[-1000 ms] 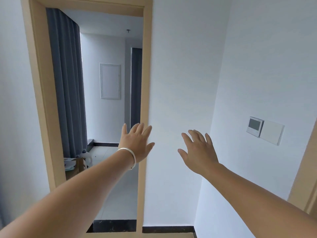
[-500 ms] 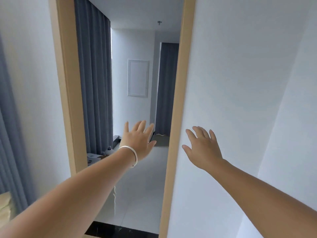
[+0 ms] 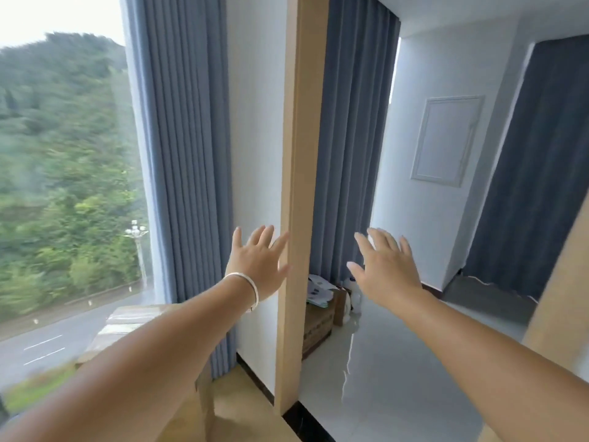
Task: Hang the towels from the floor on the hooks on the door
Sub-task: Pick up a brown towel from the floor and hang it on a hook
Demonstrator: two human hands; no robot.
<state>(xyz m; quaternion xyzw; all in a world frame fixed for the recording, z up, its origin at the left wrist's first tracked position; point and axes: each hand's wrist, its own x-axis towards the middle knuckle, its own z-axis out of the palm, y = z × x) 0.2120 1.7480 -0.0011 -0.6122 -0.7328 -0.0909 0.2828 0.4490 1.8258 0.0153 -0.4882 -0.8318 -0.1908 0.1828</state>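
Both arms reach forward at chest height, palms facing away. The left hand (image 3: 259, 263) has its fingers spread and straight, holding nothing; a silver bracelet (image 3: 247, 287) circles its wrist. The right hand (image 3: 384, 266) is likewise spread and empty, thumb out toward 9 o'clock. Between them stands the tan door frame post (image 3: 294, 202), just at 3 o'clock of the left fingertips.

Compared with half a second ago the view has swung left: a window (image 3: 63, 170) with green hillside now fills 9 o'clock, and blue curtains (image 3: 188, 154) hang beside it.

Past the post, pale floor (image 3: 398, 362) lies open toward 1 o'clock; a cardboard box (image 3: 317, 323) sits by the post's base. No towels or hooks are in view.
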